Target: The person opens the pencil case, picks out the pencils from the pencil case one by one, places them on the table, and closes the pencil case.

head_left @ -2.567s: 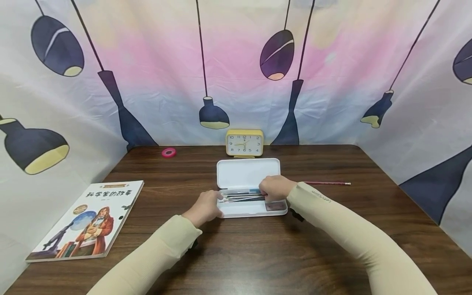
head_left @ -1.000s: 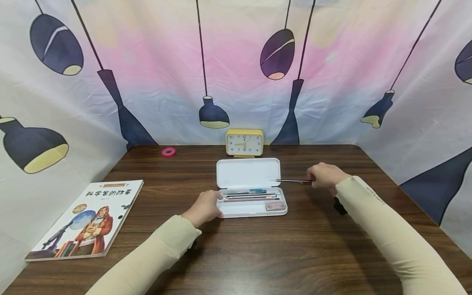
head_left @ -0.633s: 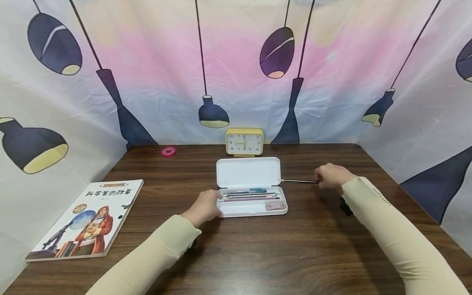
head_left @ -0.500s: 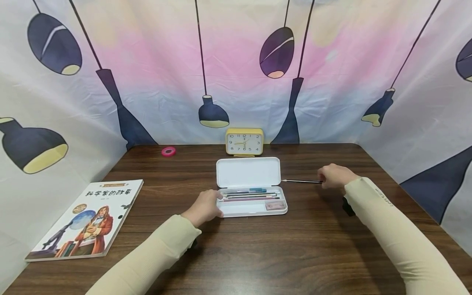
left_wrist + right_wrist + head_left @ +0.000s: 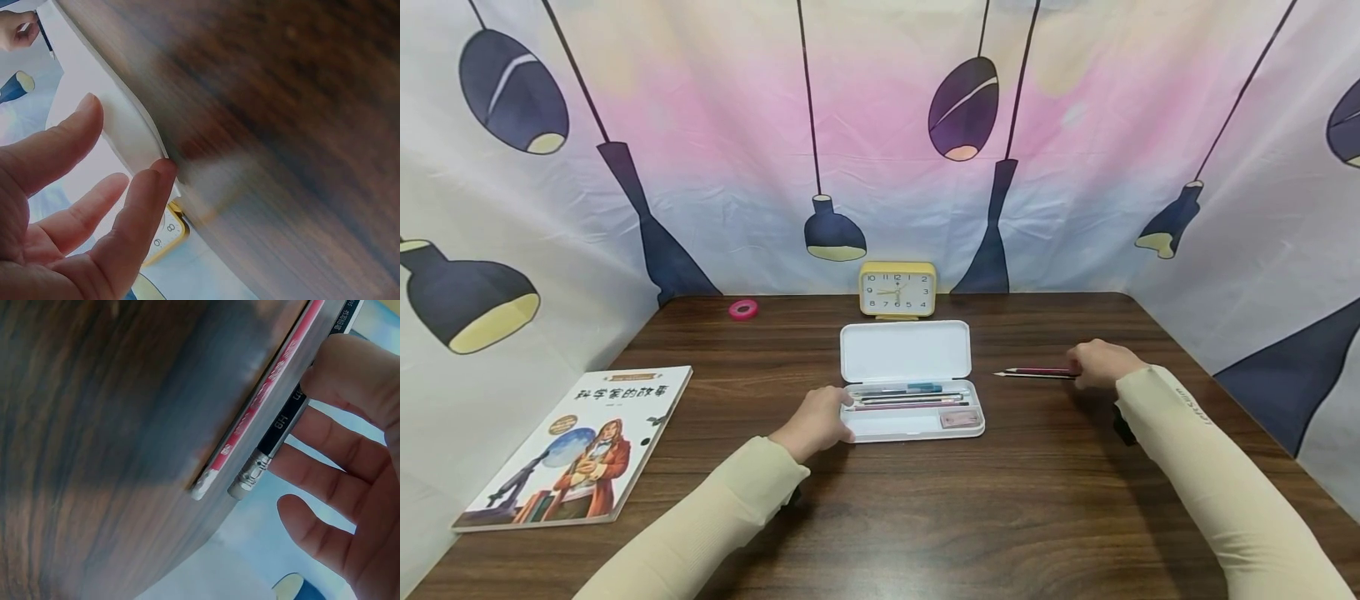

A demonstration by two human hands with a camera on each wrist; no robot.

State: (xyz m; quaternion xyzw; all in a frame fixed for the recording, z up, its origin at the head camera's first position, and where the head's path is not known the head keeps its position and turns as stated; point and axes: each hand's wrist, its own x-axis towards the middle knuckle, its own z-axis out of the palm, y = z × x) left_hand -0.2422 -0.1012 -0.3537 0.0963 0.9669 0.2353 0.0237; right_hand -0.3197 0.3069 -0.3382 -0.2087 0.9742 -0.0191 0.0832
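Right hand [image 5: 1096, 363] at right of centre, fingers on a black pencil [image 5: 1037, 376], long axis left-right on the bench [image 5: 925, 500], tip left, beside a red pencil [image 5: 1037, 369]. "HB" legible near the black pencil's ferrule. Left hand [image 5: 817, 419], fingers relaxed, touching left end of open white pencil case [image 5: 904, 350], frame centre.

A black HB pencil [image 5: 282, 419] with a metal ferrule is lying flat in the fingers, just beside a red pencil [image 5: 261, 400].
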